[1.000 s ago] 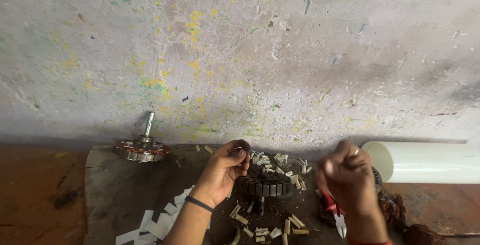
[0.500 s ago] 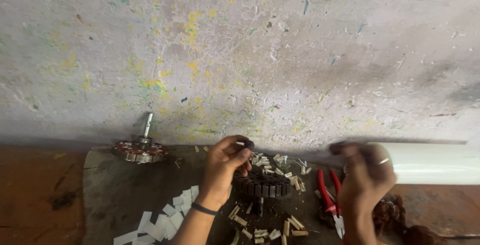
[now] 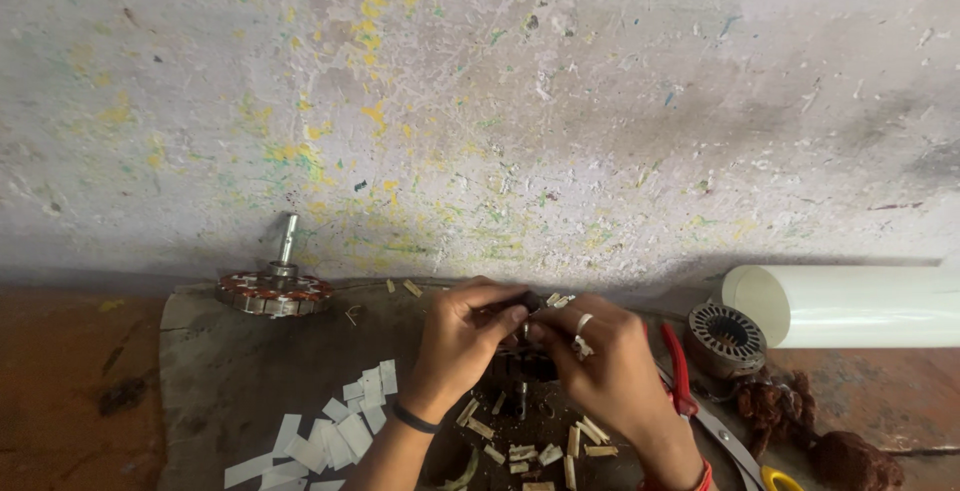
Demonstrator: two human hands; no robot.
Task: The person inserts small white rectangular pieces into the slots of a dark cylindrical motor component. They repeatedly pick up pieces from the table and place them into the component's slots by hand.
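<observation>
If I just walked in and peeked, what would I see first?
Two hands meet at the bottom middle: the left hand and the ringed right hand pinch a small dark part together, over scattered little strips. Behind them rises a big paint-speckled wall. At the left stands a copper-wound rotor with its shaft up, and a white roll lies at the right.

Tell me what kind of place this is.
Probably a small motor repair workshop: a wound stator on its shaft, a bare stator core, red-handled pliers and cut paper strips lie on a worn board by a stained wall.
</observation>
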